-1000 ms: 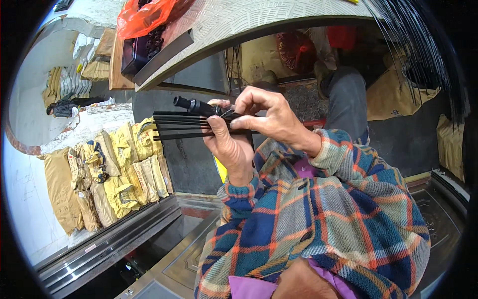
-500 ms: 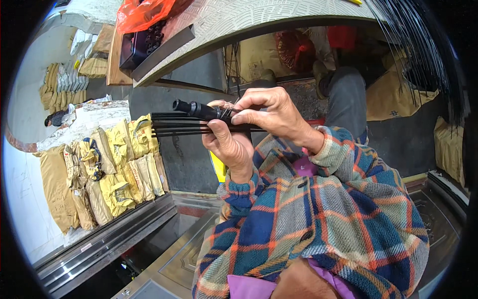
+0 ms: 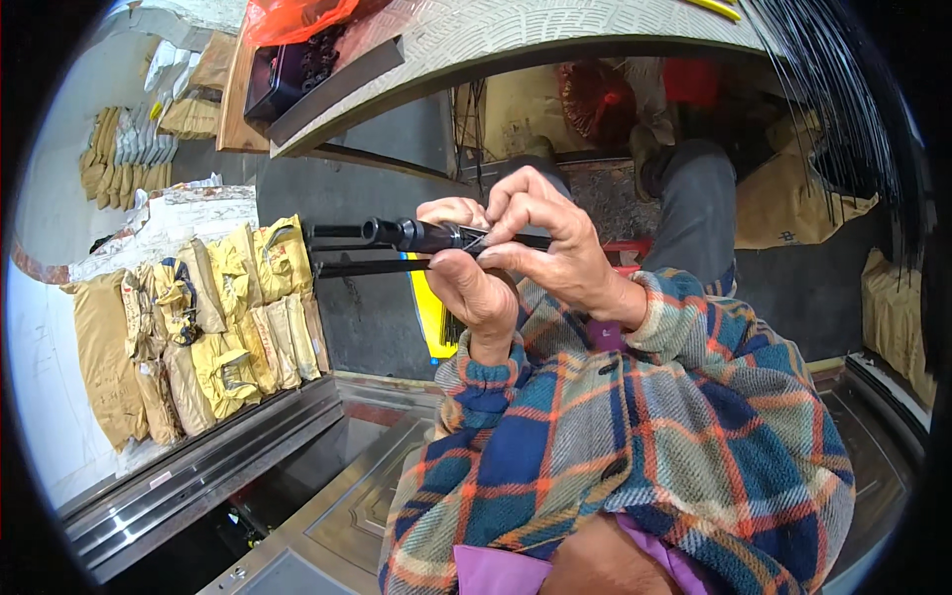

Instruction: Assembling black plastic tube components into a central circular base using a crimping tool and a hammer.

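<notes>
My left hand (image 3: 480,305) is closed around a black tubular fitting (image 3: 405,234) with a ringed, hollow end pointing left. Thin black rods (image 3: 347,267) lie alongside the fitting and stick out to the left. My right hand (image 3: 560,246) pinches at the fitting's right part with thumb and fingertips, where fine thin strands (image 3: 472,241) show. What exactly the right fingertips grip is too small to make out. Both hands meet in front of my chest, below the worktable.
A pale patterned worktable (image 3: 476,25) spans the top, with a dark box of small black parts (image 3: 288,79) and a red plastic bag (image 3: 297,18). Long black rods (image 3: 843,109) hang at the upper right. Wrapped packages (image 3: 223,317) lie left. A yellow item (image 3: 428,317) is below my left hand.
The rods and fitting have turned slightly, so the rods now appear bunched closer together and the hollow end faces me more. My right hand has shifted a little and its fingers are more bent.
</notes>
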A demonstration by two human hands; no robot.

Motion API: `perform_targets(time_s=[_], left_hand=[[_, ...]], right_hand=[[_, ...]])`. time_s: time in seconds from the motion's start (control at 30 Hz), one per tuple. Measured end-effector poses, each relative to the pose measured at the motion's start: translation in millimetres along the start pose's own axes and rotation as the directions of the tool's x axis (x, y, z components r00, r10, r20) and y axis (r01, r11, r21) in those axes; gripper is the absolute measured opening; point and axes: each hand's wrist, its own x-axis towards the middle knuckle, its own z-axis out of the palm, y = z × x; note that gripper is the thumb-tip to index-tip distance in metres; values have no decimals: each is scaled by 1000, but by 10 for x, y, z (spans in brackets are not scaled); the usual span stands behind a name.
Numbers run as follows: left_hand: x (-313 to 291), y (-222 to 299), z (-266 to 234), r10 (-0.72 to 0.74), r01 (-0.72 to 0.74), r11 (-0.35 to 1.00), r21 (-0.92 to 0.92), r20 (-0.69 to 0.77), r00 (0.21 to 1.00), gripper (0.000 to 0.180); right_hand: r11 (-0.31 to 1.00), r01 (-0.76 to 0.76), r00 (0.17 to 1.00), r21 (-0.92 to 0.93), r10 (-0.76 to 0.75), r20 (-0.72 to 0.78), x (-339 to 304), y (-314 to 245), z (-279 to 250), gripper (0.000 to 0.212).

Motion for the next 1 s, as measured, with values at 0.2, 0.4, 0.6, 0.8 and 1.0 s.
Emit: perform_targets(time_s=[0.2,0.4,0.6,0.8,1.0], left_hand=[[-32,-29,3,69,-69,998,-4,12,998,47],[-8,-17,-16,91,-98,993,69,103,990,48],[80,-11,-82,129,-150,986,67,248,960,33],[74,-51,-15,-73,-24,940,340,271,960,23],[247,-4,141,-135,98,971,216,163,977,26]], right_hand=[[793,-382,922,474,361,139,6,77,-4,29],[656,-491,868,573,419,265,97,161,-54,34],[548,-565,823,617,424,378,222,256,-72,45],[588,-551,833,593,342,435,292,329,-340,38],[520,52,996,-852,-90,6,1085,198,-1664,27]])
